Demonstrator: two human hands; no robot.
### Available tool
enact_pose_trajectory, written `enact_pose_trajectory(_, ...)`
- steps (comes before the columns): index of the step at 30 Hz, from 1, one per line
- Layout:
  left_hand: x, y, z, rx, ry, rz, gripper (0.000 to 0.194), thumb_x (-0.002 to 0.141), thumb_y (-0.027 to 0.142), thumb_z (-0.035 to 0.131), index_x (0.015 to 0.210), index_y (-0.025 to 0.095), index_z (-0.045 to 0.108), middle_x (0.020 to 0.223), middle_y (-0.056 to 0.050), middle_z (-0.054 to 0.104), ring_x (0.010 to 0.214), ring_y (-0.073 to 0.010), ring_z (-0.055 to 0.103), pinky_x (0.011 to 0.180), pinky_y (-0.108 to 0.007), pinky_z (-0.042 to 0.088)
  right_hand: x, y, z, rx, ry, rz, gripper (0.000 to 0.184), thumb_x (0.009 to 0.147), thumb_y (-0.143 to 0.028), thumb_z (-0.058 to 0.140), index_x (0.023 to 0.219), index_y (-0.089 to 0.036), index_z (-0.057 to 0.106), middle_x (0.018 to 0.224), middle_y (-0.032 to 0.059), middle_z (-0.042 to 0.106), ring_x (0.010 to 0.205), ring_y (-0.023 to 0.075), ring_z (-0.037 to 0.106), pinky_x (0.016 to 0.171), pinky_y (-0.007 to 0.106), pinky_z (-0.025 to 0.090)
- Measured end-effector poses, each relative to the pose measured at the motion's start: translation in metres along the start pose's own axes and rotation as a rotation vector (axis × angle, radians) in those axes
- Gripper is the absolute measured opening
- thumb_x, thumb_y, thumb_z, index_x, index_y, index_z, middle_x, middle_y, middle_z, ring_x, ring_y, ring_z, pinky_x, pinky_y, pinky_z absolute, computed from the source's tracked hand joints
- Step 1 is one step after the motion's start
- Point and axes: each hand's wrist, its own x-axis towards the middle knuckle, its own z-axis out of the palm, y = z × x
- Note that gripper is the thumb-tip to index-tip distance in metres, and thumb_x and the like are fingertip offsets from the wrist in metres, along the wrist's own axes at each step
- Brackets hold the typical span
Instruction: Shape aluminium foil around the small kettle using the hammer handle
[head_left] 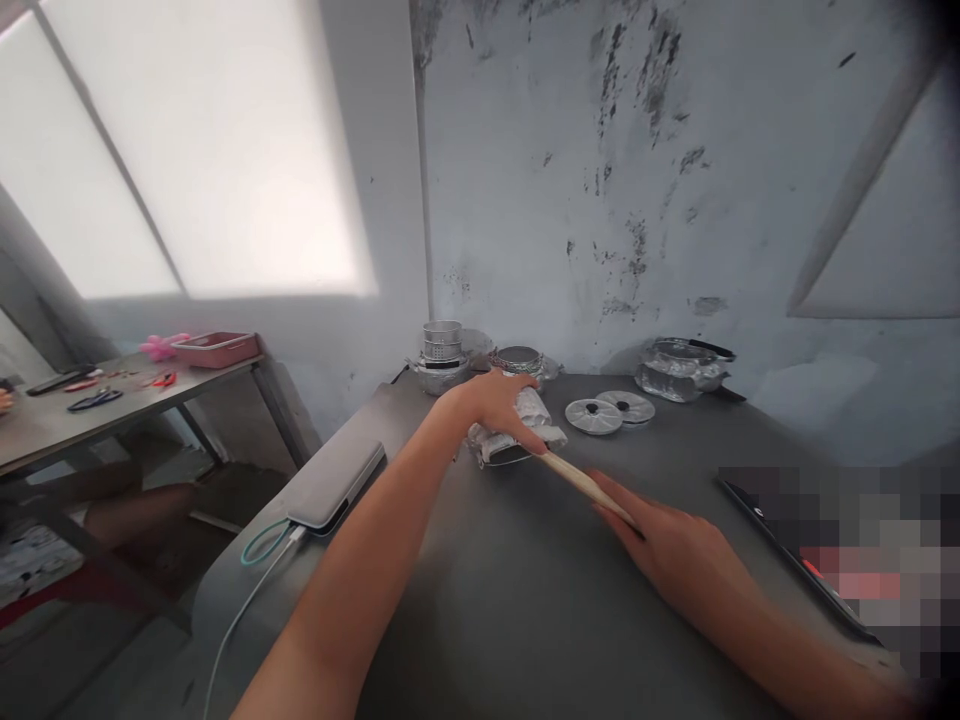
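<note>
My left hand (501,405) reaches over a crinkled, clear-wrapped bundle (534,408) with a dark lower edge. Its thumb and forefinger are spread, and the thumb tip is close to the far end of a pale wooden stick (577,478). Whether that thumb touches the stick or the bundle I cannot tell. My right hand (675,545) is closed on the near end of the stick, which slants up and left above the dark table (517,610). The kind of tool is not clear.
Along the wall stand a wrapped pot with steamer baskets (442,345), a round wrapped pan (520,357) and a wrapped pan with black handle (679,370). Two glass lids (594,416) lie nearby. A grey power bank (337,485) trails a cable. A tablet (802,560) lies right.
</note>
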Motion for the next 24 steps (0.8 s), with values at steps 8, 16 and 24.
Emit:
enact_pose_trajectory(8, -0.0039, -0.0015, -0.0027, 0.006, 0.014, 0.013, 0.102, 0.058, 0.068, 0.068, 0.144, 0.034, 0.025, 0.140, -0.009, 0.040, 0.116, -0.0343, 0.049, 0.086, -0.040, 0.047, 0.0019, 0.0026, 0.0015, 0.004, -0.008, 0.013, 0.044, 0.096, -0.044, 0.032, 0.137, -0.036, 0.045, 0.090, 0.0022, 0.075, 0.074, 0.0262, 0.071, 0.057, 0.033, 0.051)
enact_pose_trajectory(16, -0.0041, -0.0009, -0.0054, 0.001, -0.023, -0.008, 0.111, 0.054, 0.079, 0.064, 0.146, 0.032, 0.021, 0.141, -0.012, 0.039, 0.116, -0.0359, 0.048, 0.084, -0.044, 0.048, 0.0012, 0.0012, 0.0029, 0.014, -0.039, 0.015, 0.044, 0.095, -0.044, 0.034, 0.135, -0.036, 0.048, 0.091, 0.0024, 0.075, 0.075, 0.0263, 0.071, 0.058, 0.033, 0.051)
enact_pose_trajectory(24, -0.0063, 0.0005, -0.0055, -0.001, -0.027, -0.024, 0.107, 0.058, 0.074, 0.064, 0.146, 0.033, 0.020, 0.144, -0.011, 0.036, 0.119, -0.0361, 0.046, 0.086, -0.041, 0.047, 0.0018, -0.0022, -0.0007, 0.019, -0.024, 0.048, 0.046, 0.095, -0.045, 0.032, 0.139, -0.037, 0.042, 0.090, 0.0020, 0.075, 0.074, 0.0259, 0.071, 0.058, 0.033, 0.049)
